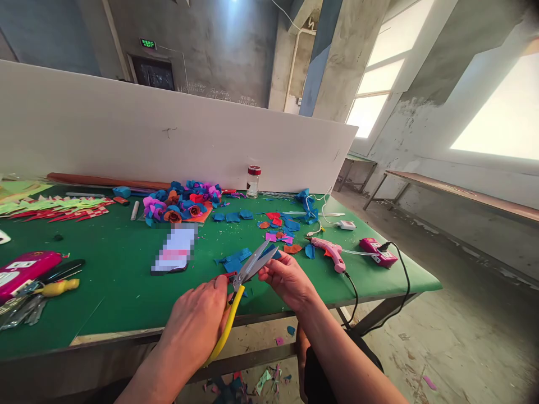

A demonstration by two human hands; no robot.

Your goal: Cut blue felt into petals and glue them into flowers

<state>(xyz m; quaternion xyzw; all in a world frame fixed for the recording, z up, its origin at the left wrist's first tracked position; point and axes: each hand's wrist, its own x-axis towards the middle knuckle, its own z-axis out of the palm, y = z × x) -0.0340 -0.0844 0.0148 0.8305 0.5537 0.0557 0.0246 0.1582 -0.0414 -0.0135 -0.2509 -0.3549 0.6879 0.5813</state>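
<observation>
Left hand (196, 317) grips scissors (240, 278) over the table (126, 297), blades (257, 268) parted; right hand (290, 283) pinches blue paper (275, 254) beside them, contact unclear; clean cutting likely needs the paper taut and fingertips well clear.

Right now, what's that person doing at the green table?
The person's left grip holds open scissors, and the right grip pinches a small blue scrap near their tips. More coloured scraps lie on the green table. Artificial flowers are bunched farther back on the left, and a pink glue gun lies to the right.
</observation>
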